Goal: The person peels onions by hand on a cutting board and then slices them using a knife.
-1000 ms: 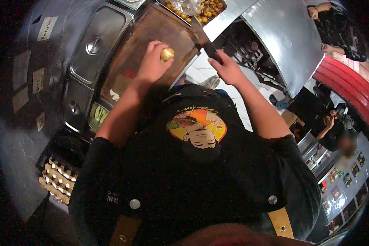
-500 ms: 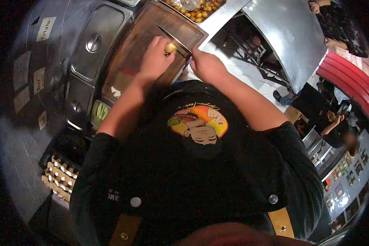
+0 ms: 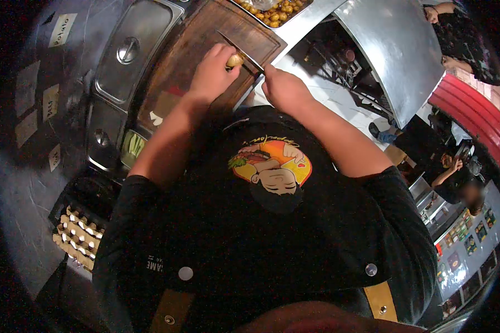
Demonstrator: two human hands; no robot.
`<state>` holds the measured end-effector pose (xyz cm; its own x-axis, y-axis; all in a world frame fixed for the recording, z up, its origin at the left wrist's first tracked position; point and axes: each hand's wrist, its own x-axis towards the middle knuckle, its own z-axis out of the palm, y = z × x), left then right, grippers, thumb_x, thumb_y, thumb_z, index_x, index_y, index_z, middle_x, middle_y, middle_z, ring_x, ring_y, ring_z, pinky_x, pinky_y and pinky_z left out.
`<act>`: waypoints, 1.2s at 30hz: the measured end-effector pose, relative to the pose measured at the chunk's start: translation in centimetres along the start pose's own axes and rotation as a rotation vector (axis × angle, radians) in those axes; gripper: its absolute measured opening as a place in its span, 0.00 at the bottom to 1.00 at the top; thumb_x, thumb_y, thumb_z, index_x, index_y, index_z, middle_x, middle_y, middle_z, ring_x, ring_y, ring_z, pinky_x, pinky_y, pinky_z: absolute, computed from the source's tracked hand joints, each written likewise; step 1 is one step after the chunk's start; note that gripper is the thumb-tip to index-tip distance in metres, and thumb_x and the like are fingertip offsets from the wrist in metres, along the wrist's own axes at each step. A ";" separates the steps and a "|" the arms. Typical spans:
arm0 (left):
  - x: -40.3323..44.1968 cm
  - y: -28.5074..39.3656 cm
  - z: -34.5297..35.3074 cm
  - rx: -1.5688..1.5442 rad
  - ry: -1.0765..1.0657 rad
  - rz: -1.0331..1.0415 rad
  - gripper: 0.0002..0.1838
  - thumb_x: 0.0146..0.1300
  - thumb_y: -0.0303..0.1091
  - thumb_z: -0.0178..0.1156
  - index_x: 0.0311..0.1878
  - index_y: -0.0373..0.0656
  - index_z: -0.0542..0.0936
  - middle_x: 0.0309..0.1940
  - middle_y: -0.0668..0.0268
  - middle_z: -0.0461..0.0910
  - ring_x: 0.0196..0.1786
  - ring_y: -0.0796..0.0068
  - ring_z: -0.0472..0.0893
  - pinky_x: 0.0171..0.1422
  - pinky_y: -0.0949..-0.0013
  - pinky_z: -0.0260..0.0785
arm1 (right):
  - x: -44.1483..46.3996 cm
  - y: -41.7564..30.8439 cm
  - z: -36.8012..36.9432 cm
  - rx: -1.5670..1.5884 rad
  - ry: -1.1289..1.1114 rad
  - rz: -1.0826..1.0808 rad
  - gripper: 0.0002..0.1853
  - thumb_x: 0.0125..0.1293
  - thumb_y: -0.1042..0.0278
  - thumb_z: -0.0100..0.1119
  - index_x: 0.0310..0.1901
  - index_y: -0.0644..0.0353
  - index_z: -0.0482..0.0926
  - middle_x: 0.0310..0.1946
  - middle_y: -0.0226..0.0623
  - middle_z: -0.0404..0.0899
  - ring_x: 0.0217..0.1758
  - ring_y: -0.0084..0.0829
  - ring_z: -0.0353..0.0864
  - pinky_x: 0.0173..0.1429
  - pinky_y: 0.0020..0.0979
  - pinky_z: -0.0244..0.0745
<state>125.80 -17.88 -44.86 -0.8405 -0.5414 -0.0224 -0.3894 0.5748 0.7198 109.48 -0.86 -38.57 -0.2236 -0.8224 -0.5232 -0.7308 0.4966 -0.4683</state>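
Note:
My left hand (image 3: 212, 73) is over a wooden cutting board (image 3: 178, 53), its fingers closed around a small yellow-brown potato (image 3: 235, 60). In my right hand (image 3: 283, 87), at the board's near right edge, is the handle of a knife (image 3: 240, 51). The blade reaches left over the board, just beyond the potato. Whether its edge touches the potato I cannot tell. My right fingers wrap the handle and hide most of it.
A metal tray of small potatoes (image 3: 275, 16) stands beyond the board. Lidded steel containers (image 3: 128, 51) line the left, near cut green vegetables (image 3: 133, 145). An egg carton (image 3: 79, 238) sits lower left. A steel surface (image 3: 389, 50) and other people (image 3: 466, 44) are at right.
The whole view has shifted slightly to the right and up. Both hands keep their hold on the potato and the knife, with little visible movement against the board.

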 end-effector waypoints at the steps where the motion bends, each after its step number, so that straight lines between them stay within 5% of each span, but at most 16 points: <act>1: 0.0 -0.1 0.0 -0.003 -0.010 0.000 0.20 0.64 0.35 0.72 0.58 0.43 0.82 0.58 0.56 0.81 0.62 0.45 0.81 0.66 0.51 0.77 | 0.0 0.0 -0.1 0.000 -0.002 0.000 0.14 0.76 0.62 0.59 0.52 0.65 0.74 0.43 0.59 0.88 0.48 0.60 0.89 0.53 0.58 0.84; 22: -0.1 -1.1 0.5 -0.062 0.012 0.080 0.21 0.64 0.35 0.73 0.58 0.44 0.80 0.57 0.54 0.81 0.61 0.43 0.81 0.63 0.49 0.78 | 3.3 -0.5 0.9 0.008 0.010 -0.021 0.14 0.74 0.64 0.59 0.50 0.66 0.74 0.40 0.61 0.87 0.46 0.63 0.89 0.52 0.60 0.83; 30: 0.0 -1.6 0.7 -0.135 0.016 0.083 0.21 0.63 0.35 0.74 0.57 0.43 0.80 0.57 0.54 0.81 0.60 0.44 0.81 0.63 0.50 0.77 | -0.5 3.6 2.1 -0.044 -0.145 0.048 0.13 0.75 0.65 0.58 0.53 0.64 0.74 0.44 0.60 0.88 0.49 0.62 0.89 0.54 0.59 0.83; 36: -1.1 -3.0 1.3 -0.102 -0.007 0.114 0.26 0.59 0.33 0.73 0.61 0.40 0.79 0.57 0.50 0.80 0.63 0.40 0.79 0.69 0.49 0.74 | -0.4 3.1 0.6 -0.048 -0.159 0.046 0.14 0.75 0.65 0.57 0.55 0.64 0.74 0.42 0.58 0.88 0.47 0.62 0.89 0.53 0.59 0.83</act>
<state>127.35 -18.21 -47.88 -0.8796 -0.4719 0.0593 -0.2512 0.5669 0.7846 107.72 1.16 -40.20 -0.1559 -0.7428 -0.6511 -0.7529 0.5161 -0.4084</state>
